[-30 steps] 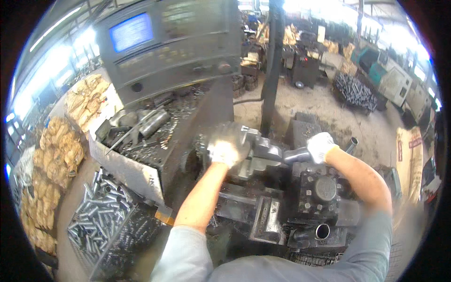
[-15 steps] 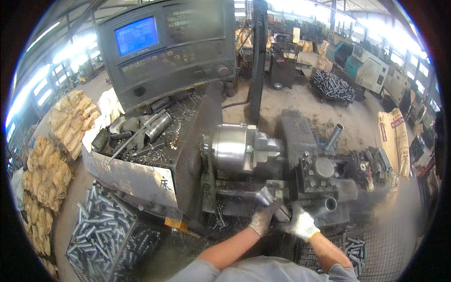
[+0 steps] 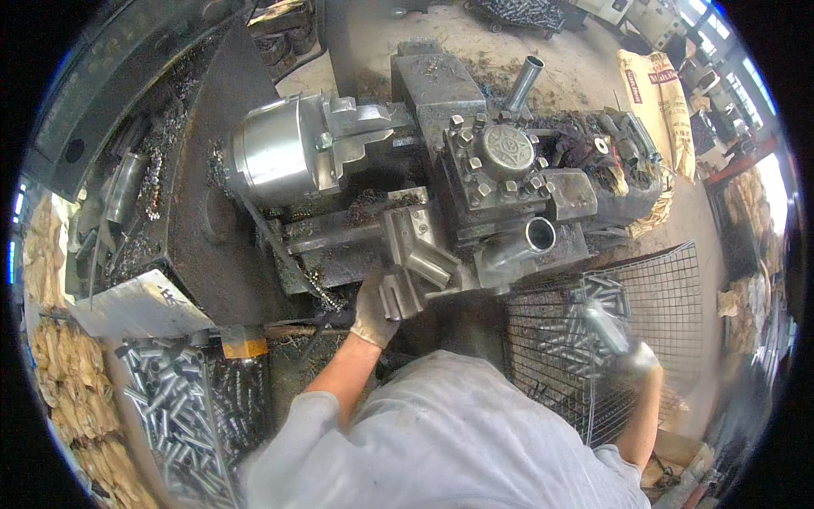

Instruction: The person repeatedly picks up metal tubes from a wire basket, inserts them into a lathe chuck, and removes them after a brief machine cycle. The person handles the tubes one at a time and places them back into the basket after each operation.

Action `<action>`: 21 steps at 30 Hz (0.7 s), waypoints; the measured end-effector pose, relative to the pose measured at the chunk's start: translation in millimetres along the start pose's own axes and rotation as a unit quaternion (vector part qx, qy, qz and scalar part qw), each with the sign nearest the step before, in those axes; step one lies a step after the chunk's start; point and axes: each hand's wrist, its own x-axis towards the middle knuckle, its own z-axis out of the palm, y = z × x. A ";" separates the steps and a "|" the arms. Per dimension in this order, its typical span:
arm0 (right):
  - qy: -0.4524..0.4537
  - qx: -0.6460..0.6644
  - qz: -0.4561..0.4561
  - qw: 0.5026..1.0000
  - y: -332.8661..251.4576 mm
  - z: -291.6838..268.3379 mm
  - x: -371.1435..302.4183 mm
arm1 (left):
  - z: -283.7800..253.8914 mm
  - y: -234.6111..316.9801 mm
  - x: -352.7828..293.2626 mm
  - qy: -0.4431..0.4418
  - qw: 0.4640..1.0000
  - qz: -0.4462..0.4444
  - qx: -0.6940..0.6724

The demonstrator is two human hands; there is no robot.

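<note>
My gloved left hand (image 3: 373, 312) is closed around a shiny metal tube (image 3: 402, 293) at the front of the lathe; some of its fingers are hidden behind the metal. Just above it, another short tube (image 3: 431, 263) lies slanted on the machine. Off to the right, my gloved right hand (image 3: 642, 360) grips a metal tube (image 3: 607, 328), blurred by motion. That tube is over a wire basket (image 3: 670, 293) in which several similar tubes (image 3: 572, 343) lie.
Left of centre is the lathe chuck (image 3: 275, 153), with the bolted tool post (image 3: 504, 157) to its right. A wide tube (image 3: 519, 246) juts out below the post, and another tube (image 3: 524, 83) stands behind. Finished-looking tubes (image 3: 174, 407) fill a bin at lower left.
The view has tilted down and shifted right. My hands, together at the machine before, are now apart: the right has swung out over the wire basket with a tube, while the left remains at the lathe.
</note>
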 end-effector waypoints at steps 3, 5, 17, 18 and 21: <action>0.175 -0.089 0.000 0.981 -39.8 -4.5 1.2 | 10.4 3.6 -12.2 0.010 0.999 0.005 0.049; 0.271 0.191 -0.232 0.915 -133.8 9.3 5.5 | 20.9 3.5 -25.0 0.007 0.998 -0.004 0.067; 0.170 -0.041 -0.582 0.795 -381.8 103.7 -43.7 | 48.3 3.6 -43.4 0.101 0.978 0.023 0.182; 0.171 -0.147 -0.497 0.838 -392.1 112.9 -33.1 | 43.2 11.4 -42.4 0.049 0.979 0.067 0.185; 0.211 -0.107 -0.550 0.801 -406.7 111.9 -6.4 | 31.0 35.0 -38.2 0.121 0.955 0.134 0.234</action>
